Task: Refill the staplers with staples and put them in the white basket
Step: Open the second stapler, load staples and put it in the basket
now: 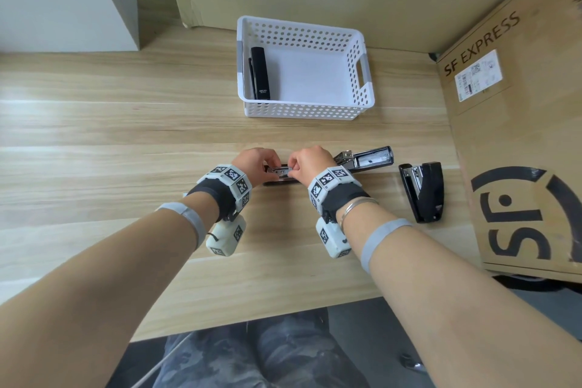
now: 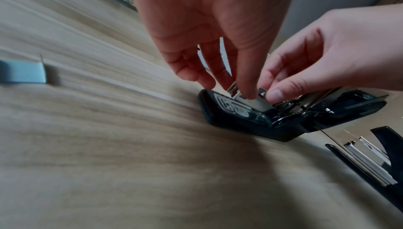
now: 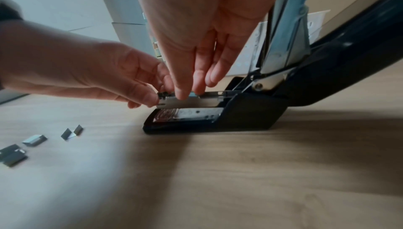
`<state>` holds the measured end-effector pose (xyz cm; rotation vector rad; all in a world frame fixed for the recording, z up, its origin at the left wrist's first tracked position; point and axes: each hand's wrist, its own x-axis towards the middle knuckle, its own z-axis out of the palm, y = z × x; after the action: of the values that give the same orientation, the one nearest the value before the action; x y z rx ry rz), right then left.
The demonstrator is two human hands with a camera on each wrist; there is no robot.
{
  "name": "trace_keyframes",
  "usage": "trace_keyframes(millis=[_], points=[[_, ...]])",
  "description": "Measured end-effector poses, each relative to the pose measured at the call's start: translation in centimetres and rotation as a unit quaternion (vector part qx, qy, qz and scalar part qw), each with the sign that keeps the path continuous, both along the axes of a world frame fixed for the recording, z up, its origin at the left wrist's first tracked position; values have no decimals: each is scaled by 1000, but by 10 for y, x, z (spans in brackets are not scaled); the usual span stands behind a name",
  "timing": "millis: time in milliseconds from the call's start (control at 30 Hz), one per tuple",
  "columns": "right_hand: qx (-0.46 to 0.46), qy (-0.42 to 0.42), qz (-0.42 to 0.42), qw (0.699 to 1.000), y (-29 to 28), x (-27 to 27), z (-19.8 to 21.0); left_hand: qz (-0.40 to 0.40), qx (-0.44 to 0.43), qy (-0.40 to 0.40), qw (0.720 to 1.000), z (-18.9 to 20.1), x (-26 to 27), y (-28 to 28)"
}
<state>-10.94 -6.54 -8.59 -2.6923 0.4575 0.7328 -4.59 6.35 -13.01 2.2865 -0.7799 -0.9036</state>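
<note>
From the head view, your left hand (image 1: pixel 256 164) and right hand (image 1: pixel 310 162) meet over the opened stapler (image 1: pixel 362 164) lying flat, below the white basket (image 1: pixel 362 104), which holds one stapler.

Left wrist view: your left fingertips pinch the shiny metal magazine's front.

Right wrist view: your right fingertips pinch a staple strip (image 3: pixel 193 94) into the channel; loose staples (image 3: pixel 32 140) wait nearby.

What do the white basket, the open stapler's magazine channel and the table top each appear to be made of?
White basket: likely moulded plastic, matt, with punched holes. Magazine channel: apparently bright metal; it reflects light. Table top: wood-grain look, pale and smooth; solid wood or laminate cannot be told.
</note>
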Motion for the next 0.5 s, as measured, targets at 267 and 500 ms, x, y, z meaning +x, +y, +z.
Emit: trace_keyframes(millis=[267,500], points=[[16,-2,-13,1000,3,2,-8,5,-6,-7,1000,0,-1,1],[47,18,-39,998,-3,6,-7,9,-2,1,1000,2,-1,2]])
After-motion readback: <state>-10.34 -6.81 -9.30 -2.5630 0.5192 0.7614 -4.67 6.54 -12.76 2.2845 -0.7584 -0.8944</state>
